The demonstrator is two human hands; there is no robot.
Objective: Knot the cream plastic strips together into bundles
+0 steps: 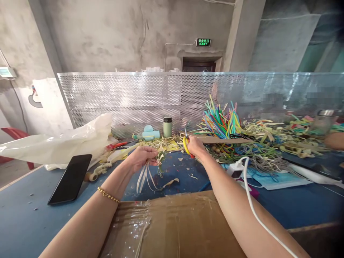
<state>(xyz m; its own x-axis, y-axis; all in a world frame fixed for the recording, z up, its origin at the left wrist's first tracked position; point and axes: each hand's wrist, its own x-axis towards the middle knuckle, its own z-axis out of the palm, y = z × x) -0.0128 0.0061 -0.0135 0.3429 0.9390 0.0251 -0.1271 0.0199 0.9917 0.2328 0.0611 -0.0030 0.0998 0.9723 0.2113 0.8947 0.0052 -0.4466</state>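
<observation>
My left hand (142,157) pinches a small bunch of pale and green strips (160,157), whose thin white ends (145,177) hang down below the fingers. A longer curled strip trails to the right over the blue tabletop. Further right, my right hand (195,146) is closed round yellow-handled scissors (186,143), with the blades pointing up and away from me. The scissors are apart from the strips. Pale scraps (172,145) lie on the table just beyond both hands.
A cardboard sheet (177,225) lies beneath my forearms. On the left are a black phone (70,179) and a plastic bag (67,139). Behind stand a green bottle (167,127) and a perforated metal screen (134,96). Colourful strips (221,120) and a white charger cable (249,200) lie right.
</observation>
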